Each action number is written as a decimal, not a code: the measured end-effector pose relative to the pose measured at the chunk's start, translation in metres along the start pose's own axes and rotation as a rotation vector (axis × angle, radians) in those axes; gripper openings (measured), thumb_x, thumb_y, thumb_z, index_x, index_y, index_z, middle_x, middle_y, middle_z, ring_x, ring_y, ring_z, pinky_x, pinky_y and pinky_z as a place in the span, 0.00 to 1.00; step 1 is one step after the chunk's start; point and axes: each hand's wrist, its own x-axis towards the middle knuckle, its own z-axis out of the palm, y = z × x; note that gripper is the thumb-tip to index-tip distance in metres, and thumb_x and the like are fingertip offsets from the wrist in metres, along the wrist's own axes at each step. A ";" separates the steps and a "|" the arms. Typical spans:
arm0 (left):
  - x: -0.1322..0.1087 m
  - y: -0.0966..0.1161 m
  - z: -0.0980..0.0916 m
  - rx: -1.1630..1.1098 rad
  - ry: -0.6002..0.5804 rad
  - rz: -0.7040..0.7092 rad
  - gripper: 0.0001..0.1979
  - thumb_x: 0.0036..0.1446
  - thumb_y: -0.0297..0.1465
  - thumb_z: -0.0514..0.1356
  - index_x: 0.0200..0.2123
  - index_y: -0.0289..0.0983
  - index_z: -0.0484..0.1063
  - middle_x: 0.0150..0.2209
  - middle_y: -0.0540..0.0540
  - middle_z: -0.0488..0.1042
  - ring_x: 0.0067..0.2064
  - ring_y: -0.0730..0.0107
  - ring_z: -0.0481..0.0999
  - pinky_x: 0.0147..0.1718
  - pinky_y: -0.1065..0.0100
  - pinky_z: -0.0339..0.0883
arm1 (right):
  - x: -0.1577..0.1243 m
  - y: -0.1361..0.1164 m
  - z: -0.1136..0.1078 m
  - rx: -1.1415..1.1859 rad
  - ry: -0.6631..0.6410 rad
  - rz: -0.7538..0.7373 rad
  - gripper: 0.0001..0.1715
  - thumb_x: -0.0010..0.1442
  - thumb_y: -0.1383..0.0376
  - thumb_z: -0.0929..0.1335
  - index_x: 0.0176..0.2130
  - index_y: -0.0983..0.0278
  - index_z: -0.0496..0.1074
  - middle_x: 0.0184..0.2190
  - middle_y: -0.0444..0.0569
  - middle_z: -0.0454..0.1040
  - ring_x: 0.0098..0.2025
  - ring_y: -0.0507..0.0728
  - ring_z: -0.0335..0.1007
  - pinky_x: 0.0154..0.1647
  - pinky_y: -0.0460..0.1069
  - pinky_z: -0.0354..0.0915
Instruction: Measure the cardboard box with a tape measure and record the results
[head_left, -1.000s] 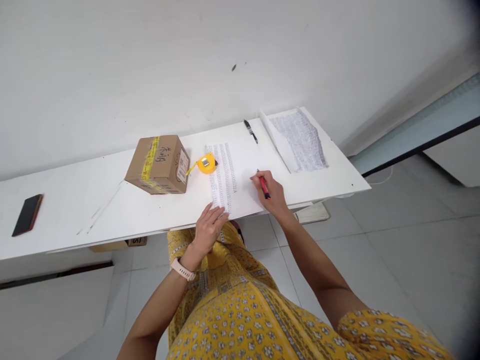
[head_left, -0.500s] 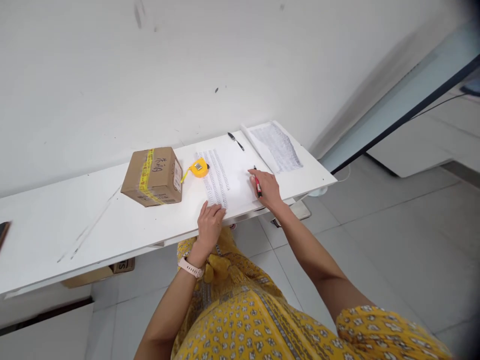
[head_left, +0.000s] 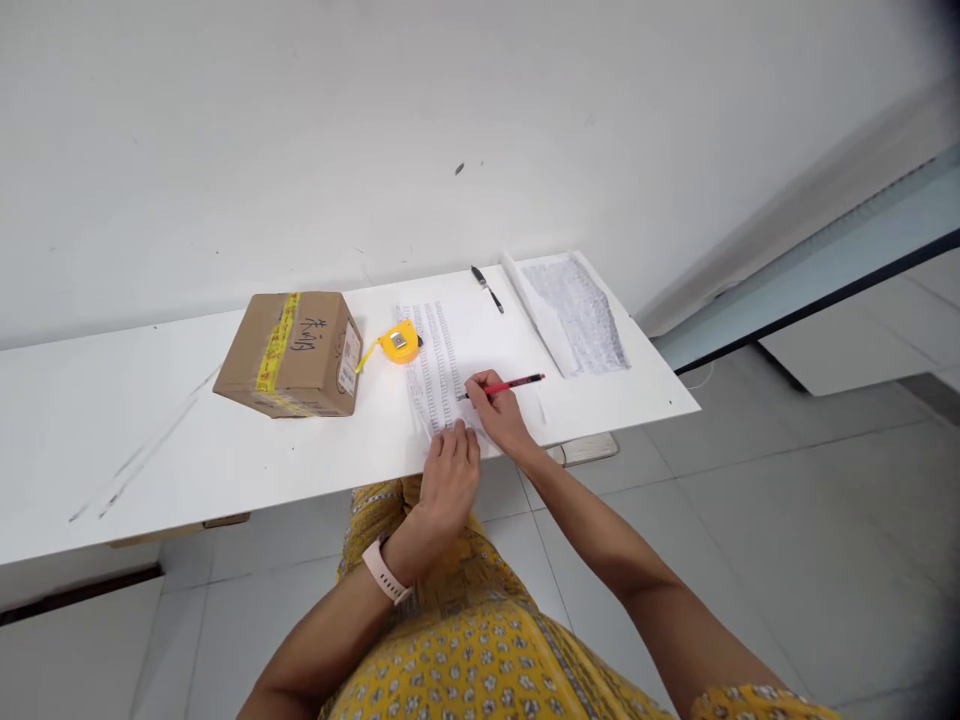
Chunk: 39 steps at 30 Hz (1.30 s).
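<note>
A red pen [head_left: 517,384] is pinched in my right hand [head_left: 501,412], its tip down at a sheet of paper [head_left: 480,330] covered with columns of small writing. My left hand [head_left: 451,462] lies flat on the near edge of that sheet, fingers stretched out and holding nothing. On the sheet's left part rests a yellow tape measure [head_left: 400,342], with a short end of its tape pulled out toward a taped cardboard box [head_left: 300,350]. The box has handwriting on top and a white label on its right side.
Behind the sheet lies a black pen-like tool [head_left: 487,288]. A densely written page [head_left: 577,315] is at the right end of the narrow white table [head_left: 165,410], which runs along the wall. A dark-edged glass panel [head_left: 825,265] stands to the right.
My right hand has moved left and turned the red pen, bringing its tip to the written columns. My left hand has shifted slightly right along the sheet's edge. The view has shifted a little.
</note>
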 end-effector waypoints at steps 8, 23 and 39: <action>0.015 -0.010 -0.002 -0.016 0.033 -0.030 0.25 0.59 0.22 0.56 0.61 0.32 0.65 0.61 0.28 0.67 0.51 0.44 0.74 0.40 0.51 0.72 | 0.000 0.004 -0.003 0.025 0.012 0.084 0.15 0.59 0.52 0.69 0.33 0.60 0.66 0.25 0.41 0.68 0.27 0.52 0.64 0.30 0.48 0.63; 0.007 -0.025 0.006 0.028 0.054 0.041 0.26 0.62 0.34 0.59 0.62 0.35 0.65 0.65 0.34 0.64 0.48 0.52 0.76 0.40 0.56 0.71 | -0.003 0.003 0.005 -0.176 0.090 0.017 0.15 0.59 0.59 0.68 0.26 0.60 0.60 0.20 0.38 0.59 0.23 0.50 0.55 0.25 0.47 0.55; 0.004 -0.025 0.006 0.109 0.040 0.033 0.30 0.61 0.40 0.61 0.64 0.37 0.63 0.66 0.38 0.62 0.49 0.55 0.74 0.42 0.59 0.71 | -0.002 0.006 0.005 -0.261 0.024 -0.020 0.15 0.59 0.60 0.66 0.25 0.59 0.57 0.19 0.38 0.57 0.22 0.51 0.52 0.24 0.48 0.53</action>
